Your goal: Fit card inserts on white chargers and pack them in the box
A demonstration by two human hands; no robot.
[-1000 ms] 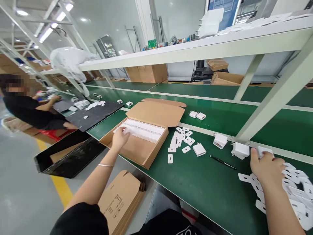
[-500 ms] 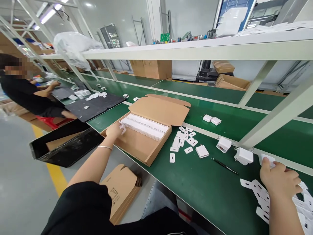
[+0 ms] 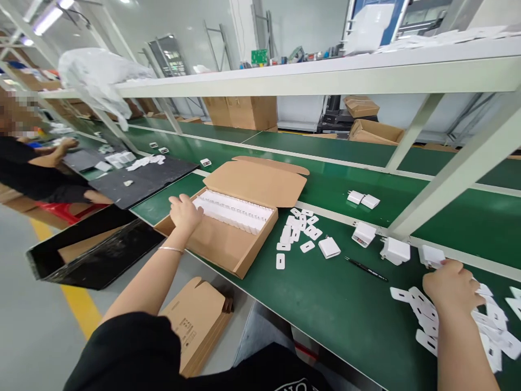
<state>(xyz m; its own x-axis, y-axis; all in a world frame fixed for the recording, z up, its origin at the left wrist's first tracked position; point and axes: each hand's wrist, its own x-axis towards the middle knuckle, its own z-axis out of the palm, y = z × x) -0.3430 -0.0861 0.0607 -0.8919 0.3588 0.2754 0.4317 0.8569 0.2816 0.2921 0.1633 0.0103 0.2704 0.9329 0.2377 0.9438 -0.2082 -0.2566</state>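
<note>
Reaching over the left end of an open carton [image 3: 223, 239]: left hand [image 3: 185, 213], fingers part-curled, hold unclear | right hand [image 3: 453, 287], loosely bent at a white adapter [image 3: 430, 256] standing on the counter [image 3: 325, 304], grip unclear | white rows [image 3: 234, 212] are lining the carton's far side

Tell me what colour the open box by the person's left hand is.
The open box is brown, showing best in the head view.

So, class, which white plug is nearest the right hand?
The rightmost white plug, just by the right hand; every other plug lies farther left.
</note>
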